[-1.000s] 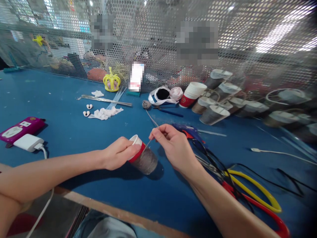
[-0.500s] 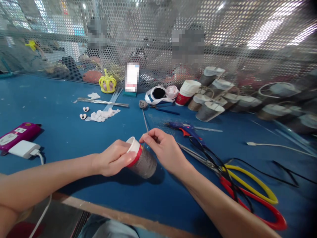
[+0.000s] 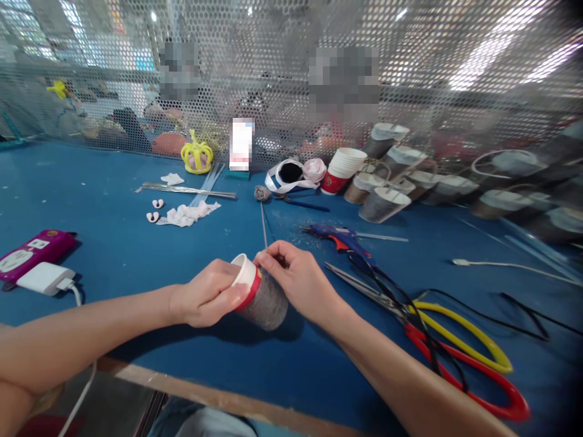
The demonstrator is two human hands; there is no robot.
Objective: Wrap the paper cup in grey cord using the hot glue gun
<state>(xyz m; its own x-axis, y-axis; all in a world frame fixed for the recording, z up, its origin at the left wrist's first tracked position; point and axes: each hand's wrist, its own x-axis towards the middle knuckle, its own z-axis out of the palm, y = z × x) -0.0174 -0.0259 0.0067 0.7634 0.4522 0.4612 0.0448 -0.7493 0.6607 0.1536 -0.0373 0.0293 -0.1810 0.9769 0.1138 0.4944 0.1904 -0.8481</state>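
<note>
My left hand (image 3: 214, 294) grips a paper cup (image 3: 268, 303) by its white and red rim end, with some fingers hidden inside the mouth. Grey yarn is wound around most of the cup, which lies tilted with its mouth toward the left. Beside the red band, my right hand (image 3: 291, 273) pinches a strand of grey yarn (image 3: 263, 224) between thumb and fingers. That strand runs back across the table to a small grey yarn ball (image 3: 261, 193).
Right of my hands lie a blue glue gun (image 3: 337, 233) and large scissors (image 3: 396, 306) tangled with a black cord. Stacked paper cups (image 3: 344, 170) and several grey-wrapped cups (image 3: 385, 203) stand at the back right. A purple power strip (image 3: 39, 255) sits left. Perforated mesh (image 3: 282, 73) borders the back.
Both hands keep their hold on the cup and the yarn. The cup has turned slightly, and the strand slants a little less than before. The camera view has shifted slightly.
</note>
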